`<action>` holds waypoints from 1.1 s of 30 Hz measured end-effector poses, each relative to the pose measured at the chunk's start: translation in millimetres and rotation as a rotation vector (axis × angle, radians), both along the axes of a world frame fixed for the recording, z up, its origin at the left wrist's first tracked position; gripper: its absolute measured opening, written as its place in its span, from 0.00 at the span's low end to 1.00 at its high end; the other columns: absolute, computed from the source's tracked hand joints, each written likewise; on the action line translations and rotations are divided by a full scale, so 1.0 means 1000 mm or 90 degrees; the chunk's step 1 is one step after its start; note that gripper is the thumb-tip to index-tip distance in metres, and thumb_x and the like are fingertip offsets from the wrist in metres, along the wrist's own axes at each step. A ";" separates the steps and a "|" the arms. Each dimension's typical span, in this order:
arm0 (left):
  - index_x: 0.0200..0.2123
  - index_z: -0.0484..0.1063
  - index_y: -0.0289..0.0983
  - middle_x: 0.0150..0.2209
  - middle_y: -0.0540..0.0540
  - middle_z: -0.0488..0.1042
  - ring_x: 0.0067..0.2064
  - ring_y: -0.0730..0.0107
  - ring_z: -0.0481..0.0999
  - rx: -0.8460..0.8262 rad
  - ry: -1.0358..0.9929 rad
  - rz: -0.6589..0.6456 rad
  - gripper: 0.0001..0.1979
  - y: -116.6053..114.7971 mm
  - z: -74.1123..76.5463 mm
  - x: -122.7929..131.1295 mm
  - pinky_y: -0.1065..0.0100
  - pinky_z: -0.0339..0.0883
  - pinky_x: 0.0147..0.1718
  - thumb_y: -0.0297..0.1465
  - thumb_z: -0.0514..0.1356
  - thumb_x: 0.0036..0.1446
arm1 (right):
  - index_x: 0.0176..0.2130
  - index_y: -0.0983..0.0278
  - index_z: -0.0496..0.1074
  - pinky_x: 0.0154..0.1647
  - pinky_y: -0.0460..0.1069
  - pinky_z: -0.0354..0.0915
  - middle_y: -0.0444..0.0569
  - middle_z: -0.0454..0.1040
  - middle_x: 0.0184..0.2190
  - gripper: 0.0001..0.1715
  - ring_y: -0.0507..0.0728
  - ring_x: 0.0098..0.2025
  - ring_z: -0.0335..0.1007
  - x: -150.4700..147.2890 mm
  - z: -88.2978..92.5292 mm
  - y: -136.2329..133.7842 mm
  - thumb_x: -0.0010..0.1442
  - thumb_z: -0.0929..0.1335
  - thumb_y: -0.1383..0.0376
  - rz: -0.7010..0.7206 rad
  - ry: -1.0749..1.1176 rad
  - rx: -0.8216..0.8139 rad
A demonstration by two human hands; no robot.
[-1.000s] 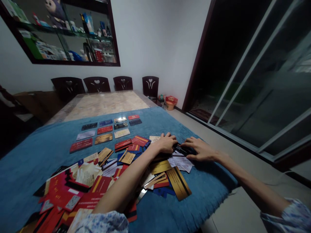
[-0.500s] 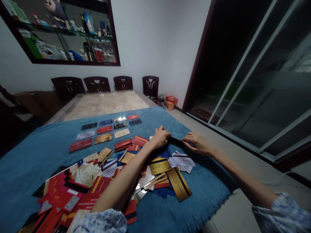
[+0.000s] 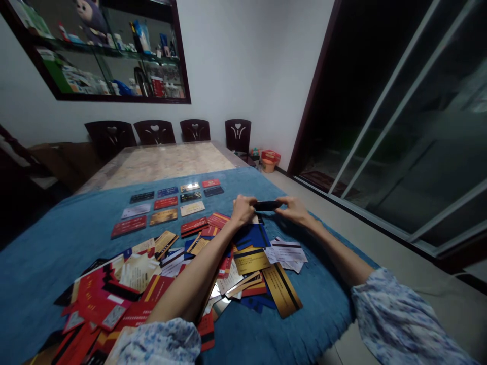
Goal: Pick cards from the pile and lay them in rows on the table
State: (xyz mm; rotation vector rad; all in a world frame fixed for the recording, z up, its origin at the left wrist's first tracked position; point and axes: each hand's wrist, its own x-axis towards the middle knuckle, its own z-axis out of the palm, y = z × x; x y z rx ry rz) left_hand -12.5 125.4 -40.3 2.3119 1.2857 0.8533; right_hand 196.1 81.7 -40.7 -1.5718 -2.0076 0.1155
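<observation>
A dark card (image 3: 267, 206) is stretched between my two hands above the blue cloth. My left hand (image 3: 243, 209) pinches its left end, and my right hand (image 3: 293, 210) grips the right end. Below them lies a loose heap of plastic cards, among them a blue card (image 3: 252, 236), a gold card (image 3: 251, 260), a second gold card (image 3: 282, 290) and silvery cards (image 3: 288, 251). My left forearm crosses over the heap and hides part of it. Toward the left the heap has many red cards (image 3: 95, 299).
Beyond the heap, several cards lie in rows, including a red stack (image 3: 128, 226) and a gold card (image 3: 163, 217). The blue cloth (image 3: 76, 218) covers the near part of the table (image 3: 175, 157). Dark chairs (image 3: 238, 134) stand behind; a glass sliding door (image 3: 399, 126) is at right.
The dark card has been raised slightly and turned so more of its face shows. My right hand has moved left and up, closer to my left hand. The view has shifted a little.
</observation>
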 end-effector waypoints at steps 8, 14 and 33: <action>0.41 0.83 0.36 0.38 0.45 0.83 0.42 0.67 0.76 -0.047 -0.036 0.031 0.20 0.005 -0.003 0.000 0.68 0.66 0.46 0.20 0.54 0.53 | 0.36 0.63 0.79 0.42 0.52 0.68 0.49 0.81 0.36 0.10 0.60 0.40 0.75 -0.012 -0.015 0.017 0.55 0.68 0.62 -0.022 0.100 0.030; 0.41 0.83 0.36 0.40 0.41 0.82 0.50 0.57 0.69 -0.012 0.048 0.048 0.16 0.000 -0.006 0.002 0.57 0.62 0.53 0.23 0.55 0.57 | 0.40 0.63 0.77 0.48 0.53 0.67 0.51 0.79 0.39 0.15 0.60 0.43 0.74 -0.012 -0.021 0.012 0.59 0.66 0.58 -0.015 0.176 0.081; 0.48 0.73 0.41 0.42 0.45 0.79 0.50 0.58 0.70 0.060 0.024 -0.003 0.17 -0.013 0.008 0.006 0.57 0.62 0.52 0.22 0.54 0.58 | 0.47 0.62 0.78 0.41 0.53 0.57 0.54 0.78 0.36 0.15 0.62 0.43 0.65 -0.014 -0.027 0.014 0.67 0.64 0.63 0.012 -0.125 0.191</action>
